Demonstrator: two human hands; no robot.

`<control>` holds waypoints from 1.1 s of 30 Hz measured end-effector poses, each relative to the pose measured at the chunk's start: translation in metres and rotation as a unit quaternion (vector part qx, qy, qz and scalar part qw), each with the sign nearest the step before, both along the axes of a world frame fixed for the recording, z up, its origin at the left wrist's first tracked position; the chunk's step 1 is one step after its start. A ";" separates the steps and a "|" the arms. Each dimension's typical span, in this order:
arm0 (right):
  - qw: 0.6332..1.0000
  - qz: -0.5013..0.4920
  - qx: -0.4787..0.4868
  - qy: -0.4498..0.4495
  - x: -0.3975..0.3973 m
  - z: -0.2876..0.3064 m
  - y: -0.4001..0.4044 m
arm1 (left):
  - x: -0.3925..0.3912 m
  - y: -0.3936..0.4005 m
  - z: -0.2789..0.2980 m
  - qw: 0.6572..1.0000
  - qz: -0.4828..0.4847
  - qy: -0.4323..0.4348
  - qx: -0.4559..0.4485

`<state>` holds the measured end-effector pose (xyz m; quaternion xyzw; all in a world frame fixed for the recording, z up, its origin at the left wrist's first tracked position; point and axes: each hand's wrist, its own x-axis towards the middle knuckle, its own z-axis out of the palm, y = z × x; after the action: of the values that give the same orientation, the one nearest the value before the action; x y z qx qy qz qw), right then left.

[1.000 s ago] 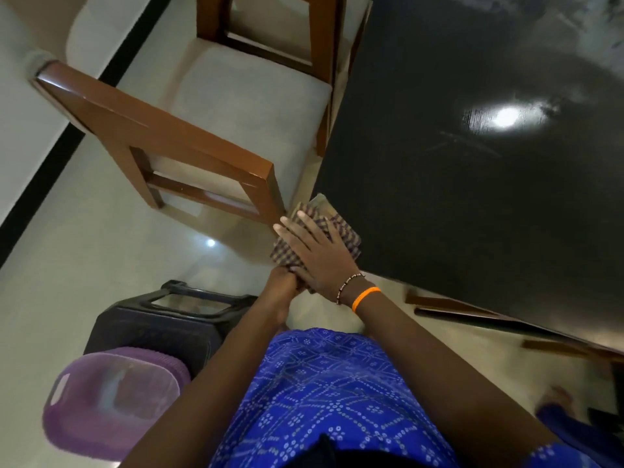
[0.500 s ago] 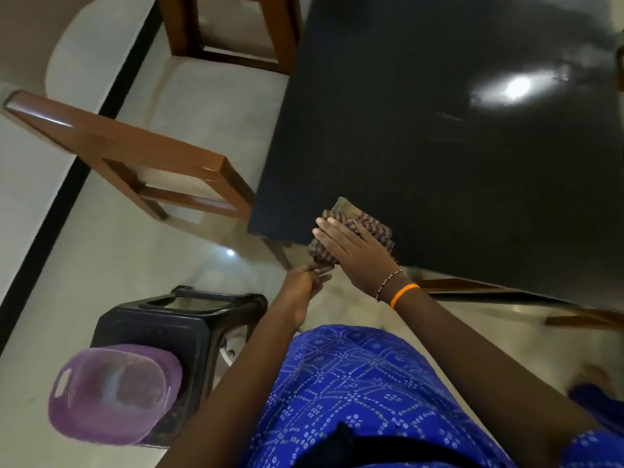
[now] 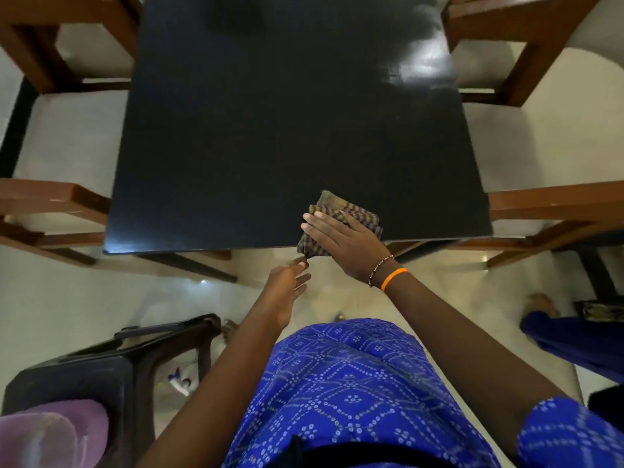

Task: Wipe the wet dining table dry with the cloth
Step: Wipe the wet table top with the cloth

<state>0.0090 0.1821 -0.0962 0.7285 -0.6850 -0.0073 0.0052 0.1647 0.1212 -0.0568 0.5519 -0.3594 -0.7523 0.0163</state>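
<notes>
Cloth [image 3: 341, 224]: folded, checked in brown and purple, lying at the lower middle of the frame on the near edge of the counter [image 3: 270, 130], with one corner hanging just past that edge.

Right hand [image 3: 341, 244]: I see it laid flat on the cloth, fingers straight and together, pressing down rather than curled round it. A beaded string and an orange band sit at its wrist.

Left hand [image 3: 287, 282]: below the counter edge, fingers loose and nearly straight, holding nothing; its fingertips are right at the hanging corner of the cloth, though I cannot tell whether they touch it.

Counter: dark, glossy top filling the upper middle of the frame, with pale smeared sheen at the upper right.

Chairs: four brown wooden frames with pale seats, two on the left side [image 3: 50, 211] and two on the right side [image 3: 553, 207], tucked close to the counter.

Stool [image 3: 111, 366]: black plastic, lower left of the frame, on the pale floor.

Basin [image 3: 50, 434]: purple, at the lower left corner, against the stool.

Clothing: blue patterned fabric across the bottom middle.
</notes>
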 end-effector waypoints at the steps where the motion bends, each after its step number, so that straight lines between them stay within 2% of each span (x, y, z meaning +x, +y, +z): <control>1: 1.000 -0.009 -0.003 0.000 -0.011 0.001 0.011 | -0.009 0.006 0.000 1.000 -0.006 -0.003 -0.002; 4: 1.000 -0.022 -0.009 0.000 -0.044 0.003 0.043 | -0.033 0.021 -0.001 1.000 -0.025 -0.008 -0.007; 10: 0.996 -0.069 0.059 0.013 -0.092 0.004 0.090 | -0.065 0.039 -0.001 0.998 -0.064 -0.003 -0.024; 19: 0.983 -0.176 0.015 0.043 -0.154 0.005 0.158 | -0.072 0.058 0.004 0.995 -0.096 -0.016 -0.033; 23: 0.962 -0.273 0.007 -0.025 -0.169 0.001 0.183 | -0.070 0.064 0.008 0.993 -0.112 -0.016 -0.035; 25: 0.928 -0.357 -0.038 -0.100 -0.171 -0.005 0.195 | -0.069 0.064 0.008 0.993 -0.114 -0.010 -0.038; 26: 0.895 -0.410 -0.087 -0.153 -0.169 -0.009 0.200 | -0.069 0.063 0.008 0.993 -0.115 -0.006 -0.041; 27: 0.839 -0.472 -0.151 -0.225 -0.165 -0.011 0.202 | -0.068 0.062 0.008 0.993 -0.114 -0.003 -0.044; 28: 0.755 -0.537 -0.221 -0.304 -0.159 -0.012 0.202 | -0.067 0.060 0.007 0.992 -0.113 0.000 -0.047; 29: 0.647 -0.592 -0.295 -0.378 -0.153 -0.011 0.201 | -0.065 0.059 0.006 0.992 -0.114 0.002 -0.049; 31: 0.415 -0.640 -0.412 -0.498 -0.143 -0.006 0.196 | -0.061 0.056 0.004 0.992 -0.114 -0.001 -0.051; 32: 0.323 -0.644 -0.443 -0.534 -0.139 -0.003 0.192 | -0.059 0.054 0.004 0.993 -0.110 -0.004 -0.049; 33: 0.259 -0.648 -0.454 -0.554 -0.136 -0.001 0.188 | -0.058 0.052 0.003 0.993 -0.107 -0.007 -0.047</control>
<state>-0.1271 0.3702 -0.0969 -0.2540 -0.6557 0.7091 -0.0518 0.1070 0.1736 -0.0534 0.5143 -0.4516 -0.7280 -0.0407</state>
